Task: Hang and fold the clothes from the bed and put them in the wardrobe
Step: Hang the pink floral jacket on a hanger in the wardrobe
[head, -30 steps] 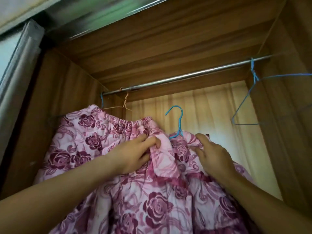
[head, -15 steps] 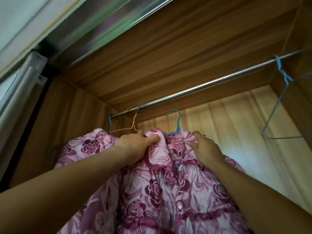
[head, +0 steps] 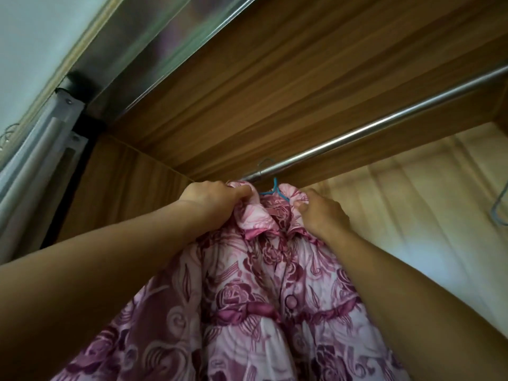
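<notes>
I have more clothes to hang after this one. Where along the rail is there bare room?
The rail is bare from the blue hanger in the floral garment rightwards to the frame's edge, above the empty hanger. Its left end is crowded: another hook, the garment, and the left hand and right hand gripping it.

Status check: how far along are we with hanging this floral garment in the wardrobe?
Done: the garment sits on the blue hanger, held up at the rail. In hand: the left hand and right hand grip its collar on either side of the hanger. Left: I can't tell whether the hook is over the rail; confirm that, then let go. The bed is out of view.
</notes>
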